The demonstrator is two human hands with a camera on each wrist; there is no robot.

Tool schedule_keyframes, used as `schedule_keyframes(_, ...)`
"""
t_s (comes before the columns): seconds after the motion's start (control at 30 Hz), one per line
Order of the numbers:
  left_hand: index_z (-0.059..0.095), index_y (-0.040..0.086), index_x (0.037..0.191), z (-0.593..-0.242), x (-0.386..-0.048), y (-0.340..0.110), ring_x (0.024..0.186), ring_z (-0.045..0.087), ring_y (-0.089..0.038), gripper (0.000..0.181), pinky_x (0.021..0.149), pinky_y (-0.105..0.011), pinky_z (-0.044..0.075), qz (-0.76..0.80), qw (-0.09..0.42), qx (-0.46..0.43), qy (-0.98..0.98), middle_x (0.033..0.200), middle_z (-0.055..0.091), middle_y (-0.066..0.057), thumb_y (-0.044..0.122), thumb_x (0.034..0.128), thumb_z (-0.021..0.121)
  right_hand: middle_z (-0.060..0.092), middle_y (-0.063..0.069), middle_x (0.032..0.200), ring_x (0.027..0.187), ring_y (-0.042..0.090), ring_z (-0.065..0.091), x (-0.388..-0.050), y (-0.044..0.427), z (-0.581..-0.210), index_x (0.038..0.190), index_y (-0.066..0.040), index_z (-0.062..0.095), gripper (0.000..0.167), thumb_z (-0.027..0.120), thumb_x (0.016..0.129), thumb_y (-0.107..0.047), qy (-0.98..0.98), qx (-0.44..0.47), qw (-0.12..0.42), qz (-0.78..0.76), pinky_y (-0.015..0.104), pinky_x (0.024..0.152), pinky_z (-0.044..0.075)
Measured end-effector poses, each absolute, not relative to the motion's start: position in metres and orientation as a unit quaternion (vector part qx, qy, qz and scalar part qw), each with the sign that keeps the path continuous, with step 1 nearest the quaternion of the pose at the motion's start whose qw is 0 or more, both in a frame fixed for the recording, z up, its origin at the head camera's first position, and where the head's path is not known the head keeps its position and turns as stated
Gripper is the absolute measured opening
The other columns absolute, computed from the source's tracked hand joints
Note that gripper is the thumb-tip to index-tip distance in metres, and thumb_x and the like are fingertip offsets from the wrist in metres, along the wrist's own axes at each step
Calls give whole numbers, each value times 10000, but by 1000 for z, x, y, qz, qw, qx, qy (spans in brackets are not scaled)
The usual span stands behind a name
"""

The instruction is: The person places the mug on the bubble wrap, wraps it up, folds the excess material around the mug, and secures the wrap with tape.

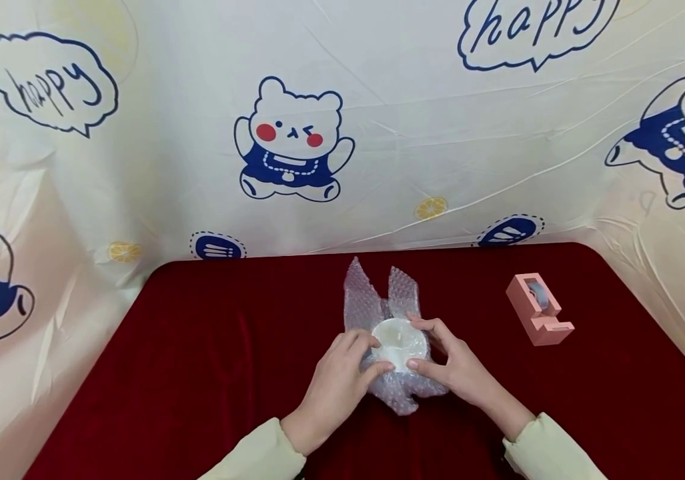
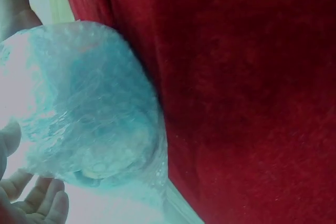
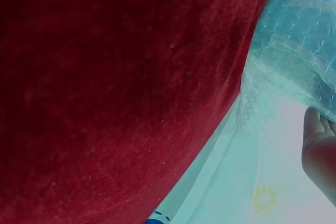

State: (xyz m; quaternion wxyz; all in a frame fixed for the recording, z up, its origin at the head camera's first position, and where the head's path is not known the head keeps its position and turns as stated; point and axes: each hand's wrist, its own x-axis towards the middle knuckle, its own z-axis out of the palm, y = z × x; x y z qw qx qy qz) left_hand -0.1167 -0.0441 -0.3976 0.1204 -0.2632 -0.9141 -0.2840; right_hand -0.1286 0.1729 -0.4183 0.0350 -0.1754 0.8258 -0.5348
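A round white object [image 1: 399, 341], its face turned up, sits in clear bubble wrap [image 1: 399, 393] whose two long flaps stretch toward the back of the table. The left hand [image 1: 342, 373] grips its left side through the wrap, thumb at the front edge. Along the right side the right hand [image 1: 453, 360] holds it between thumb and fingers. The left wrist view shows the bubble wrap [image 2: 100, 93] close up beside the left fingers [image 2: 44, 200]. In the right wrist view, the right hand [image 3: 320, 150] touches the wrap [image 3: 299, 35] at the right edge.
A pink tape dispenser [image 1: 540, 310] with a roll of tape stands on the red cloth [image 1: 198, 360] to the right. Behind the table hangs a white curtain [image 1: 402, 153] printed with cartoon bears and lettering.
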Motion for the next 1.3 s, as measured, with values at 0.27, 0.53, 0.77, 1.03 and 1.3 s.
schedule_keyframes(0.27, 586, 240, 1297, -405, -119, -42, 1099, 540, -243, 335, 872, -331, 519, -150, 131, -336, -920, 1177, 553, -96, 303, 972, 534, 388, 185, 1499, 1376, 426, 351, -128, 172, -420, 1302, -59, 463, 492, 683, 881, -189, 822, -174, 35, -541, 612, 1057, 302)
schedule_keyframes(0.53, 522, 346, 1359, -400, -125, -46, 1082, 510, -230, 387, 902, -325, 485, -99, 101, -381, -914, 1170, 514, -91, 246, 984, 517, 375, 182, 1507, 1384, 414, 341, -129, 174, -424, 1308, -74, 450, 489, 677, 885, -167, 812, -179, 36, -554, 329, 1107, 355)
schedule_keyframes(0.77, 529, 340, 1344, -405, -124, -44, 1122, 479, -230, 363, 936, -357, 460, -114, 107, -382, -911, 1202, 500, -101, 257, 992, 497, 404, 185, 1484, 1370, 393, 340, -128, 174, -426, 1296, -66, 458, 482, 683, 876, -140, 805, -172, 27, -567, 70, 1001, 278)
schedule_keyframes(1.03, 602, 314, 1279, -413, -121, -35, 1111, 468, -218, 434, 942, -387, 444, -135, 122, -345, -921, 1191, 509, -112, 526, 984, 364, 391, 174, 1496, 1370, 125, 367, -127, 173, -426, 1308, -82, 452, 481, 673, 884, -141, 805, -174, 21, -567, 138, 1054, 304)
schedule_keyframes(1.3, 666, 309, 1168, -413, -121, -28, 1064, 468, -236, 384, 889, -387, 448, -148, 136, -322, -925, 1136, 515, -113, 547, 936, 472, 375, 180, 1503, 1369, 364, 342, -126, 173, -428, 1330, -78, 430, 504, 666, 889, -135, 805, -181, 21, -565, 448, 1089, 330)
